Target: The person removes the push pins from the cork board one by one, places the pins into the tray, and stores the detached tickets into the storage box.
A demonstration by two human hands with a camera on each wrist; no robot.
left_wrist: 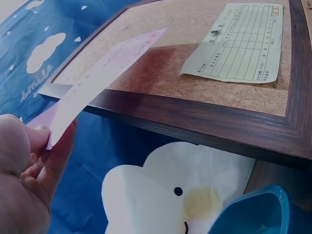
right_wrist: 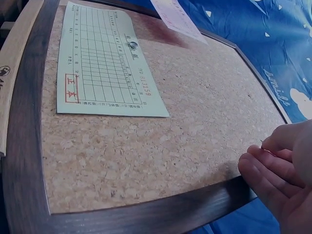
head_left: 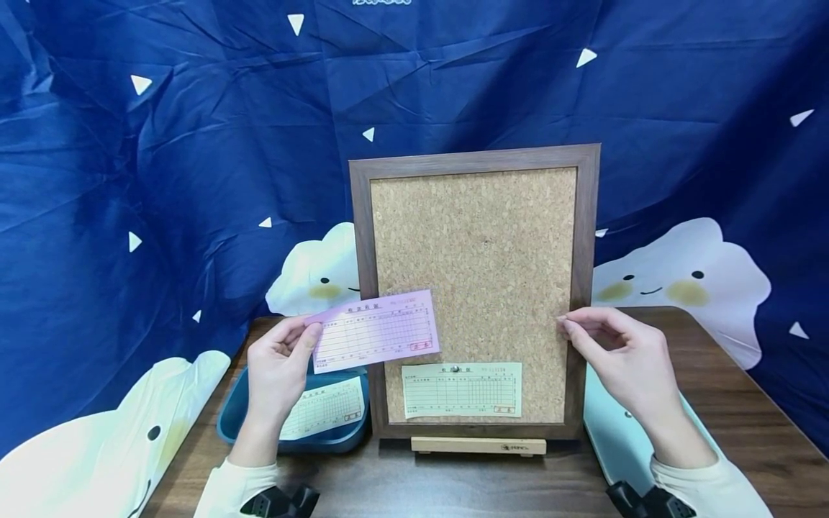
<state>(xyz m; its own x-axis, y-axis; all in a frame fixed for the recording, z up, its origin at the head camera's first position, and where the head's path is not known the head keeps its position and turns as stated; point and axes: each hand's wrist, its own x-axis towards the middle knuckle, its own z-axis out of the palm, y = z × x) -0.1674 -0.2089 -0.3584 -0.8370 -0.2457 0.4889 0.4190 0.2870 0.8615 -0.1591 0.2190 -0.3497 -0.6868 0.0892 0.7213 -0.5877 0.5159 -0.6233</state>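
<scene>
Between thumb and fingers my left hand (head_left: 280,370) pinches the left end of a purple receipt slip (head_left: 378,331), tilted in front of the lower left of the framed corkboard (head_left: 479,252). In the left wrist view the slip stands off the cork and casts a shadow there. My right hand (head_left: 618,352) is at the board's right edge, thumb and index finger pinching a tiny pin (right_wrist: 262,143), mostly hidden by the fingertips. A pale green receipt slip (head_left: 463,396) is fixed low on the cork by a dark pushpin (head_left: 455,369) near its top edge.
The board stands upright in a light wooden base (head_left: 479,446) on the wooden table (head_left: 732,388). A blue tray (head_left: 227,417) with another pale green slip (head_left: 327,408) stands to the left. On the right lies a light teal object (head_left: 609,432). Blue cloth (head_left: 214,180) hangs behind.
</scene>
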